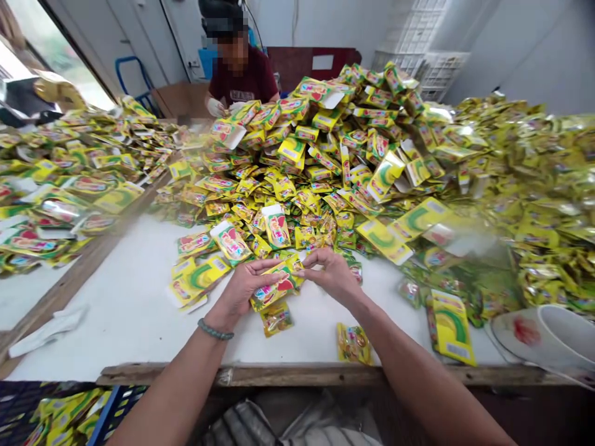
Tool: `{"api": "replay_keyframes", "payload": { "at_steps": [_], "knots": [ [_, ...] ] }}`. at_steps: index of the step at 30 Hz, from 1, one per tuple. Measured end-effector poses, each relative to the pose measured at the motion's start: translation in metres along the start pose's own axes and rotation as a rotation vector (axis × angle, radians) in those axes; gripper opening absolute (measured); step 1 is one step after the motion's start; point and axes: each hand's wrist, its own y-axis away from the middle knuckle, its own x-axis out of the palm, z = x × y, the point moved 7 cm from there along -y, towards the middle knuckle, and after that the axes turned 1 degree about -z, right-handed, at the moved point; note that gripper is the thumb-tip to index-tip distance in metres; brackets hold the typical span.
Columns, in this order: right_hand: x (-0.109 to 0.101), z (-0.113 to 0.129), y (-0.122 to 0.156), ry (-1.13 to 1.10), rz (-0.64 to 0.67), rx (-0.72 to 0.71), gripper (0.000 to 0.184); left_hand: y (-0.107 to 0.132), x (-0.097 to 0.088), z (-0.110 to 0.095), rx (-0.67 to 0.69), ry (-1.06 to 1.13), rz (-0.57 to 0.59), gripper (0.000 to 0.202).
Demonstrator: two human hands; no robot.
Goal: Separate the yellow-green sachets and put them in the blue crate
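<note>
My left hand (pixel 245 286) is closed around a small yellow carton (pixel 277 285) with a red and pink print, held tilted just above the white table. At the carton's right end my right hand (pixel 332 275) pinches with thumb and forefinger; whether a sachet is also between those fingers I cannot tell. Below the carton lies a shiny yellow sachet (pixel 277 319). Another sachet (pixel 354 344) rests near the table's front edge. To the left of my hands are several cartons, one with its white flap raised (pixel 231 242) and a green-and-yellow one (pixel 199 277).
A tall heap of cartons and sachets (pixel 297 148) covers the table's middle. More sachets (pixel 543 204) pile up at right, near a white bucket (pixel 525 334). A wooden strip (pixel 83 263) divides off cartons at left. A co-worker (pixel 242 77) in gloves sits behind the heap.
</note>
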Motion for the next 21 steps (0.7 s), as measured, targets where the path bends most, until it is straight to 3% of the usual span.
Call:
{"api": "replay_keyframes", "payload": {
  "at_steps": [7, 13, 17, 21],
  "knots": [
    [0.004, -0.008, -0.001, -0.216, 0.097, 0.125, 0.024, 0.002, 0.001, -0.002, 0.0, 0.035, 0.026, 0.053],
    [0.011, -0.003, 0.003, -0.155, 0.039, 0.092, 0.011, 0.001, 0.003, -0.003, 0.084, -0.002, 0.017, 0.052],
    [0.023, 0.004, 0.008, -0.208, 0.196, 0.061, 0.008, 0.0, 0.007, 0.0, 0.084, -0.061, 0.081, 0.048],
    [0.027, 0.016, 0.012, -0.266, 0.352, -0.008, 0.017, 0.0, 0.006, 0.001, 0.088, -0.037, 0.041, 0.051]
  ]
}}
